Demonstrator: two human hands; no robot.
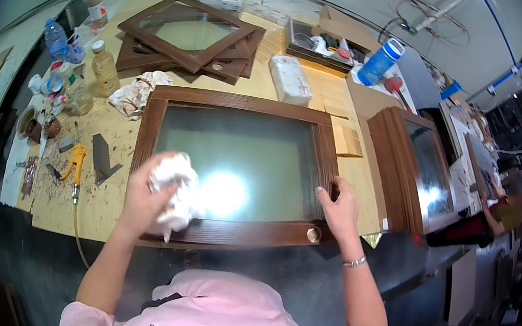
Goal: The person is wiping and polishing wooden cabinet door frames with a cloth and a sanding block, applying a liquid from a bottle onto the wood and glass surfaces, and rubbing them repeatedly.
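A rectangular dark-brown wooden frame with a glass pane [245,153] lies flat on a pale yellow worktable [106,209]. Over the frame's near left corner, the left hand [147,193] clutches a crumpled white wipe [176,198]. The right hand [342,211] touches its right edge, thumb apart; with fingers partly hidden, I cannot tell whether it grips. Left of the frame lies a yellow air gun [76,164].
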